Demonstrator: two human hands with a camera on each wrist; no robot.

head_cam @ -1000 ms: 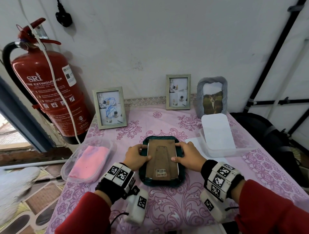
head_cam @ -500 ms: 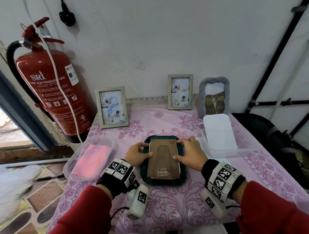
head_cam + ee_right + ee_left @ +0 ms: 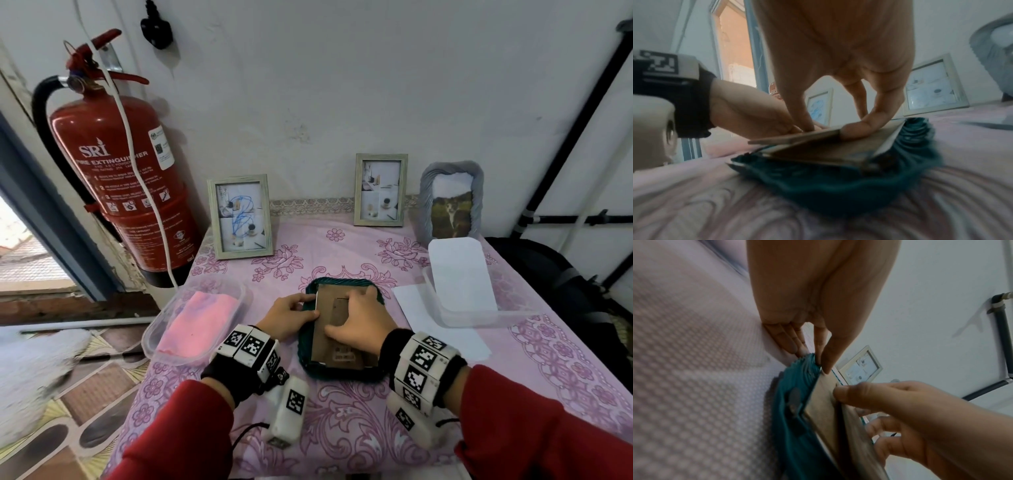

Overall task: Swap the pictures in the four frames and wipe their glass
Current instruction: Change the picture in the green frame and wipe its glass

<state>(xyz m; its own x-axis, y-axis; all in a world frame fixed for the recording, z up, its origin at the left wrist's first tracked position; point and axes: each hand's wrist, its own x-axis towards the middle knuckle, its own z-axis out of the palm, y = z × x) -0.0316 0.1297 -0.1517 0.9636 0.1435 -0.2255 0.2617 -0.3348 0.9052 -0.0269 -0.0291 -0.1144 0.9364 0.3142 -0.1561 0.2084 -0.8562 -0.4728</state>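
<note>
Teal frame (image 3: 339, 371) lies face-down on the tabletop (image 3: 342, 428) near the front edge, brown backing board (image 3: 334, 329) up. Left hand (image 3: 289, 317): fingers curled at the frame's left rim, thumb tip on the board's edge; left wrist view shows this pinch-like contact. Right hand (image 3: 363, 325): fingers bent onto the board, thumb under the raised stand flap. Glass side hidden. Barcode label partly covered by the right wrist. Right wrist view blurred along the frame's near rim.
</note>
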